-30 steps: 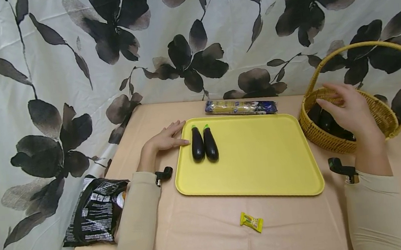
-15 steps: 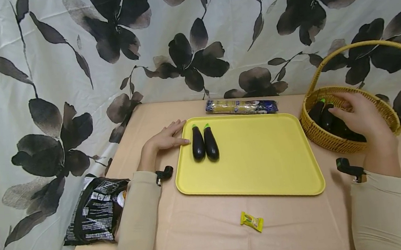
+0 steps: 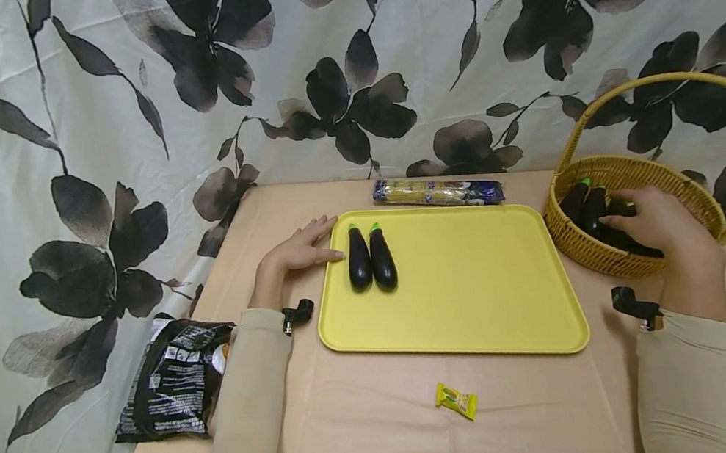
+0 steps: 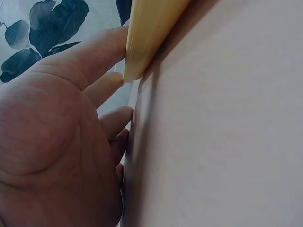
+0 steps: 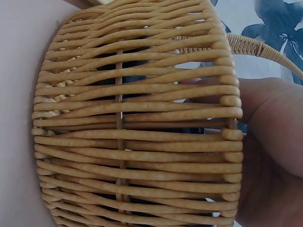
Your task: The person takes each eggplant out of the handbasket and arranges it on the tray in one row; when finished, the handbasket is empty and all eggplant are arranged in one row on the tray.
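Note:
Two dark purple eggplants (image 3: 358, 260) with green tips lie side by side at the left of the yellow tray (image 3: 475, 281). My left hand (image 3: 296, 253) rests at the tray's left edge, fingers extended, thumb touching the rim; the left wrist view shows its palm beside the tray's edge (image 4: 142, 42). Inside the wicker basket (image 3: 588, 254) at the right lie several more eggplants (image 3: 592, 211). My right hand (image 3: 665, 224) reaches over its near rim, thumb and fingers around an eggplant (image 3: 623, 209). In the right wrist view, the basket wall (image 5: 137, 109) hides most of the fingers.
A long blue and yellow packet (image 3: 437, 193) lies behind the tray. In front of it is a small yellow wrapped candy (image 3: 456, 401). A black bag (image 3: 176, 379) lies by the left forearm. The basket's tall handle (image 3: 666, 79) arches above the right hand.
My right hand has shifted right and lower within the basket, and its thumb and fingers have closed around an eggplant. The left hand and tray stay where they were.

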{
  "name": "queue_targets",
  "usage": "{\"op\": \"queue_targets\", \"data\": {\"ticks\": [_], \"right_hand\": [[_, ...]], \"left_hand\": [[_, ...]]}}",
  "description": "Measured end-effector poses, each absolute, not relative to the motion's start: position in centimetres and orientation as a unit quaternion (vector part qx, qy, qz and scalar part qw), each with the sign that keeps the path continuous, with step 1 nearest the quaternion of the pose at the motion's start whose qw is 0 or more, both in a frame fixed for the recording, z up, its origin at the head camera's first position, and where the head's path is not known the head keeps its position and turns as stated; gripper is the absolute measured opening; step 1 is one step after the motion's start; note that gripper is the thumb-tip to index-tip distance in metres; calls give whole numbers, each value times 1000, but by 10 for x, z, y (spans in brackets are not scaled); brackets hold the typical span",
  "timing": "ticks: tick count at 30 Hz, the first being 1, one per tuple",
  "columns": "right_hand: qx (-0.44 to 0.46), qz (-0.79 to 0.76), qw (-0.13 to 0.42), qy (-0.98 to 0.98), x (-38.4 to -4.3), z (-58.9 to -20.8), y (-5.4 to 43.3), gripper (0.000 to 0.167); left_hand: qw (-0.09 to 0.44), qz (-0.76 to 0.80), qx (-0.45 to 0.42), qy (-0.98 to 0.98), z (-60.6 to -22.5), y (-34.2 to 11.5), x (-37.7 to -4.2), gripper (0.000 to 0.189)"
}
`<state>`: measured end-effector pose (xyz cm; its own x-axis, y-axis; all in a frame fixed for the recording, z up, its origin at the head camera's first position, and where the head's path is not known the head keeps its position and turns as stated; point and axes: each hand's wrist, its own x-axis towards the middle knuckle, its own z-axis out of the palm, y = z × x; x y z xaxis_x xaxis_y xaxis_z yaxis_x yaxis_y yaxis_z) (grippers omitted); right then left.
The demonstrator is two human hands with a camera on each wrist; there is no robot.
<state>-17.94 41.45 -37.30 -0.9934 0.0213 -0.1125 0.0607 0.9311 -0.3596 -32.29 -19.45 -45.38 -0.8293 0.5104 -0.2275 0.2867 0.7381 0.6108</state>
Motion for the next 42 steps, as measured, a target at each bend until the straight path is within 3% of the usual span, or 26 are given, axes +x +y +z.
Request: {"op": "queue_targets", "data": {"ticks": [14, 24, 34, 42], "right_hand": [[50, -154, 127, 979, -181, -370, 415, 83], [66, -164, 114, 978, -177, -369, 418, 83], [71, -160, 107, 979, -178, -367, 412, 73], [68, -192, 73, 976, -173, -365, 415, 72]], "left_hand": [[197, 294, 213, 911, -450, -194, -323, 98], [198, 295, 212, 911, -450, -194, -322, 97], [200, 301, 207, 909, -451, -194, -322, 98], [200, 304, 209, 908, -452, -194, -321, 97]]}}
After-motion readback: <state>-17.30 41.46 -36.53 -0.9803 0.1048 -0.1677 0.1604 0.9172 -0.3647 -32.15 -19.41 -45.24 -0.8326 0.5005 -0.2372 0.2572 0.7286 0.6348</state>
